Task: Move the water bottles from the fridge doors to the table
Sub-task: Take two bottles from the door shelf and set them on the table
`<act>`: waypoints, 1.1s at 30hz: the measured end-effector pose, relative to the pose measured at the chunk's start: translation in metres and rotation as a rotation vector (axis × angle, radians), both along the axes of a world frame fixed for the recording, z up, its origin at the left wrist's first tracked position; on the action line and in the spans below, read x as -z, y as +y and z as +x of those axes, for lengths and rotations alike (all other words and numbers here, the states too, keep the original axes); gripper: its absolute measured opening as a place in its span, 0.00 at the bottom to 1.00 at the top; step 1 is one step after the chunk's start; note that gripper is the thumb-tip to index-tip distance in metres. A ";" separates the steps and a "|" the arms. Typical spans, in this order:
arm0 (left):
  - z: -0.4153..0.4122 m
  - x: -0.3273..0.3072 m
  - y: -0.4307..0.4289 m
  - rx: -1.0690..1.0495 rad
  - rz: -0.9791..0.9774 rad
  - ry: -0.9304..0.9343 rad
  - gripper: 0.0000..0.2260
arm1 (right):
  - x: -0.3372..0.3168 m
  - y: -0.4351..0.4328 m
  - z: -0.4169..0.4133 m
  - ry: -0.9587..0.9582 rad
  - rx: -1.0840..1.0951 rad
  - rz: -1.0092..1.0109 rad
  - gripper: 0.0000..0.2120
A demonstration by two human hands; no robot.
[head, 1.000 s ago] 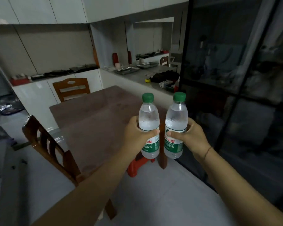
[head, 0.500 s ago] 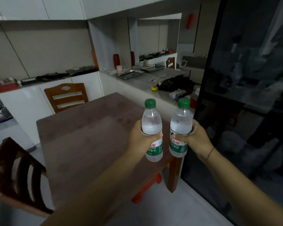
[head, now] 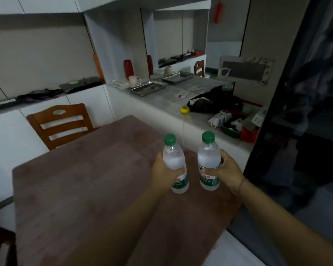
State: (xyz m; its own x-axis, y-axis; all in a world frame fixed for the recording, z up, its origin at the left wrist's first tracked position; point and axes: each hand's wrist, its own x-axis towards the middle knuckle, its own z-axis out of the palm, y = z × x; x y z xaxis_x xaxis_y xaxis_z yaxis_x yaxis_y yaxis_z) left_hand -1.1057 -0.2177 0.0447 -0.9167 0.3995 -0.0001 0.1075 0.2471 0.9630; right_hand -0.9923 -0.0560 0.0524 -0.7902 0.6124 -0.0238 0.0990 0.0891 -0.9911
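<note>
green-capped left bottle (head: 173, 160) and right bottle (head: 208, 158) stand upright within curled fingers (head: 176, 171).

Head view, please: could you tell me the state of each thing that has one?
Left bottle: capped, upright, gripped by left hand.
Right bottle: capped, upright, gripped by right hand.
Table: bottles over it; contact unclear.
Far chair: tucked against table.

Ahead of you, a wooden chair (head: 60, 121) stands before white cabinets. On the grey-topped desk (head: 167, 104) to your right: steel tray (head: 147, 87), white mug (head: 133, 80) just behind it, red vase (head: 128, 67) behind the mug. Nearer you, a yellow tape measure (head: 185, 109) lies beside a black bag (head: 215, 102); a green basket (head: 230, 131) and a red basket (head: 249, 134) sit side by side at the end. Dark glass panel (head: 306, 112) on your far right.
</note>
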 end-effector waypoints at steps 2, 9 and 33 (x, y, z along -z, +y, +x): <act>-0.025 0.015 0.016 -0.016 -0.043 -0.009 0.36 | 0.011 0.017 -0.025 -0.017 -0.017 -0.017 0.29; -0.076 0.041 0.066 -0.114 -0.138 -0.054 0.28 | 0.050 0.081 -0.121 -0.102 -0.128 0.044 0.31; -0.135 0.085 0.143 -0.207 -0.229 -0.054 0.16 | 0.124 0.146 -0.236 -0.301 -0.336 0.124 0.29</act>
State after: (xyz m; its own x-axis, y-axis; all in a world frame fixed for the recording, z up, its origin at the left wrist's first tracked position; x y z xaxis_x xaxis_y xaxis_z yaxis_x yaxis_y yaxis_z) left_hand -1.2412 -0.0748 -0.0401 -0.9749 0.1878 -0.1196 -0.0178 0.4694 0.8828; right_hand -1.2281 0.0898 -0.0715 -0.9143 0.3367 -0.2250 0.3256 0.2811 -0.9027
